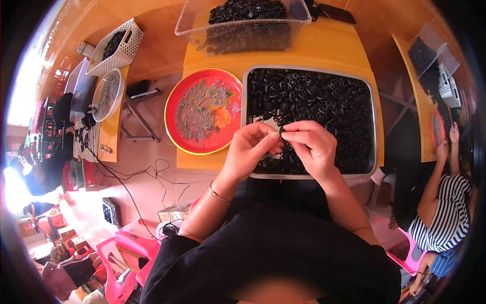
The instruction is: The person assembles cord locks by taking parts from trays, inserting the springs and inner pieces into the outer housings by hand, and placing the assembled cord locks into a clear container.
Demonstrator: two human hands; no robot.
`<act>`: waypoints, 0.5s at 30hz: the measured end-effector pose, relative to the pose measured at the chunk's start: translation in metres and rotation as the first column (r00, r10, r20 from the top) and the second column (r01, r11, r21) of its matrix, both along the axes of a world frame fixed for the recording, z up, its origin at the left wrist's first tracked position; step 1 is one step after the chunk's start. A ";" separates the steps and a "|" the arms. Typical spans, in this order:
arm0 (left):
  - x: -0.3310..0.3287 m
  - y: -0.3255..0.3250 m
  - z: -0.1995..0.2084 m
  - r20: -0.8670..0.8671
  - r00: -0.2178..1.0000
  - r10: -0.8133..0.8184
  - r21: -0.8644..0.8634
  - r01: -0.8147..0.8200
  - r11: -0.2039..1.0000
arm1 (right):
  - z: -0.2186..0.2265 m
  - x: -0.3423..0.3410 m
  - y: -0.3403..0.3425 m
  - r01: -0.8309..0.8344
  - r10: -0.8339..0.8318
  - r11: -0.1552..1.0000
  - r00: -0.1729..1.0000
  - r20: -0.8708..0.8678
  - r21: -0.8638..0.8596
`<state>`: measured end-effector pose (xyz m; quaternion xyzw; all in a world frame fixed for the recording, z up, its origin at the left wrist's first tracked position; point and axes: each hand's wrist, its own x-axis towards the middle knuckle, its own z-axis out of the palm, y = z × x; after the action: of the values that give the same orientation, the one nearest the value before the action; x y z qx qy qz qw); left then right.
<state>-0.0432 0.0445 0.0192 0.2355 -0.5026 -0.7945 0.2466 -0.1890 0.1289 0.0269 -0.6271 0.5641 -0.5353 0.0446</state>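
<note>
Both of my hands meet over the left part of a metal tray (310,177) filled with small black ring-like plastic pieces (329,101). My left hand (255,144) and my right hand (311,147) pinch a small black piece (282,130) between their fingertips; the fingers partly hide it. Left of the tray stands a round red tray (174,139) with a yellow rim. Many small grey pieces (197,109) are spread over its flowered bottom.
A clear plastic bin (243,38) of black pieces stands at the table's far edge. On a left side table are a white basket (126,48) and a bowl (119,88) of grey pieces. Cables (152,172) trail across the floor. A person in stripes (445,213) sits at a right-hand table.
</note>
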 end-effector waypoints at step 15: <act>0.000 0.003 0.000 0.035 0.997 0.075 -0.070 -0.073 0.995 | -0.002 0.008 0.006 -0.197 -0.026 0.940 0.772 0.635 0.279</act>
<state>-0.0431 0.0473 0.0196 0.2601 -0.5249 -0.7626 0.2744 -0.1813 0.1348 0.0252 -0.4206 0.5681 -0.6093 0.3595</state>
